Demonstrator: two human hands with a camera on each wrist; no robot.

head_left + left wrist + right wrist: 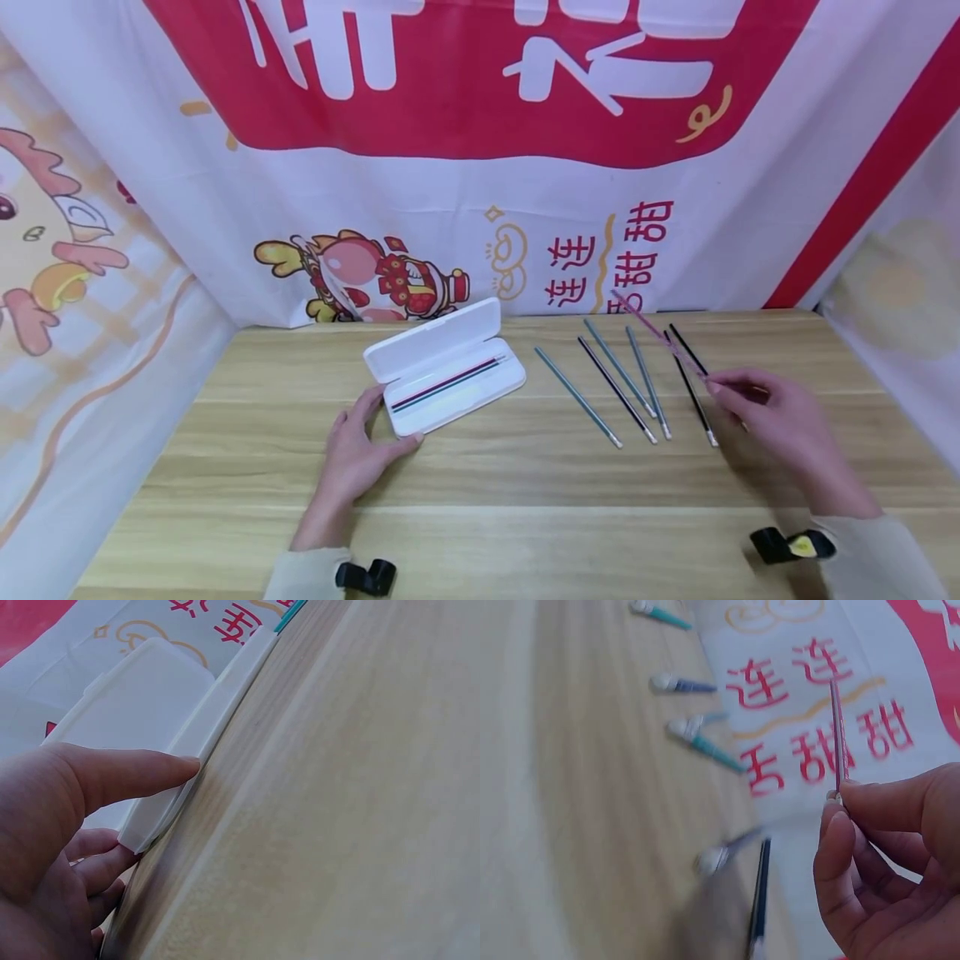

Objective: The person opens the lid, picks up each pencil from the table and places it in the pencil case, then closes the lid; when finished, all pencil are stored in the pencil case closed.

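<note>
A white pencil case point(457, 412) stands with its lid point(435, 337) raised. Inside it lie a dark red pencil point(450, 382) and a teal pencil point(431, 397). My left hand point(362, 450) holds the case by its near left corner, thumb along the front wall and fingers at the left end. Above the table at the right, my right hand point(772, 412) pinches a pinkish-purple pencil point(648, 323) near its end between thumb and fingertips, the other end pointing up and away. In the right wrist view the same pencil point(838, 735) rises from the fingertips.
Between the case and my right hand several pencils lie on the wooden table point(480, 533): teal ones point(577, 397), a dark purple one point(617, 390) and black ones point(692, 390). Their white-tipped ends face me. A printed cloth point(450, 192) hangs along the table's back edge.
</note>
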